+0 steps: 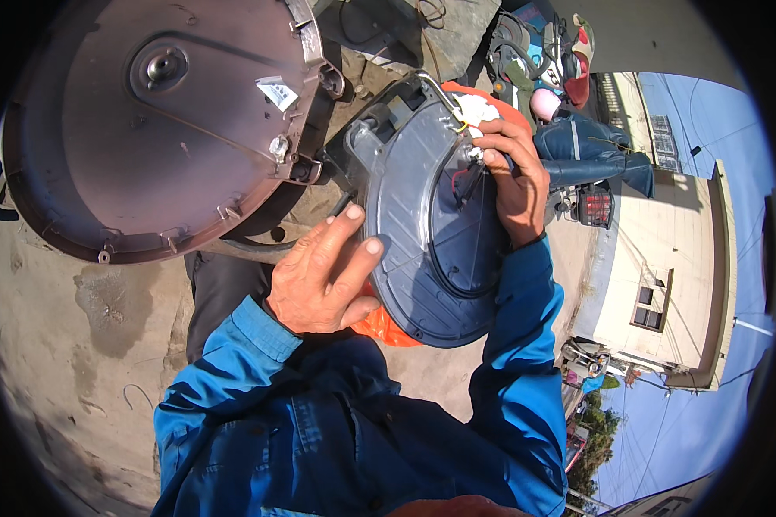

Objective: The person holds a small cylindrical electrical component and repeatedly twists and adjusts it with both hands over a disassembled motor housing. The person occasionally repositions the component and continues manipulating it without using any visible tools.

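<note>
A rounded blue-grey plastic housing [405, 250] lies in front of me, with a dark disc-shaped recess [470, 233] in its middle. My left hand [315, 284] is by the housing's left edge, fingers apart and holding nothing; its fingertips are over or against the rim, I cannot tell which. At the upper right of the housing, my right hand [516, 177] bends its fingers and thumb together beside a wad of white material [476, 110]. A short yellow wire [464, 127] shows by those fingertips, and a red wire [459, 179] runs below them. What the fingers pinch is mostly hidden.
A large brown round plastic cover [207, 146] with a metal hub fills the upper left. Orange plastic [392, 327] shows under the housing. Beyond my right hand are blue trousers [582, 151], a pink ball-like object [545, 104] and mixed clutter. A pale building [647, 267] stands at the right.
</note>
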`<state>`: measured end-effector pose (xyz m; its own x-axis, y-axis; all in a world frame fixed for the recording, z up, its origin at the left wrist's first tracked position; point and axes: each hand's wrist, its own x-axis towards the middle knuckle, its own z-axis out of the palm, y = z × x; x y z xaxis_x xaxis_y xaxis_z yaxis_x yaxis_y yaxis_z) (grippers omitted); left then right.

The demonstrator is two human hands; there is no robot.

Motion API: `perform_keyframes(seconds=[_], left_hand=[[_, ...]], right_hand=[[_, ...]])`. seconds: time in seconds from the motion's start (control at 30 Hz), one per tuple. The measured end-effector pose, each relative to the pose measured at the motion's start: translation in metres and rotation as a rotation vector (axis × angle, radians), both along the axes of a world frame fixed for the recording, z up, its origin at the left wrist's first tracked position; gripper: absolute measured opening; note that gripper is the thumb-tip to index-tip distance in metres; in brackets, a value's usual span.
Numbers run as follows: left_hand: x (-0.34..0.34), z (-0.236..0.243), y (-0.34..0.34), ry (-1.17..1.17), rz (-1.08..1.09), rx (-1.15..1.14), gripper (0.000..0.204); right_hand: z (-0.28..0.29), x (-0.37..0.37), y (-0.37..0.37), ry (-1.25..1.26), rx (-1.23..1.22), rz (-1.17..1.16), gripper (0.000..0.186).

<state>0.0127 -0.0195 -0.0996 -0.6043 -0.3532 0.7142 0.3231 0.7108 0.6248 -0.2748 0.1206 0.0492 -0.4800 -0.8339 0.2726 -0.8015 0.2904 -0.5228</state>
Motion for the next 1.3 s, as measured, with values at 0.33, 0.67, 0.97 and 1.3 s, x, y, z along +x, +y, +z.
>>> perform_keyframes(seconds=[0.33,0.67,0.97,1.3], left_hand=[[0.001,0.003,-0.001,-0.011,-0.006,-0.003,0.091],[0.002,-0.001,0.001,-0.025,0.025,-0.014,0.085],[0.000,-0.002,0.002,-0.004,0.047,-0.011,0.074],[0.000,0.002,0.002,0.000,0.059,-0.004,0.081]], right_hand=[[0.004,0.003,-0.001,0.026,0.012,-0.020,0.017],[0.000,0.000,0.003,-0.062,-0.015,-0.005,0.016],[-0.005,-0.002,0.004,-0.096,-0.044,0.002,0.016],[-0.009,-0.001,0.003,-0.124,-0.114,-0.008,0.016]])
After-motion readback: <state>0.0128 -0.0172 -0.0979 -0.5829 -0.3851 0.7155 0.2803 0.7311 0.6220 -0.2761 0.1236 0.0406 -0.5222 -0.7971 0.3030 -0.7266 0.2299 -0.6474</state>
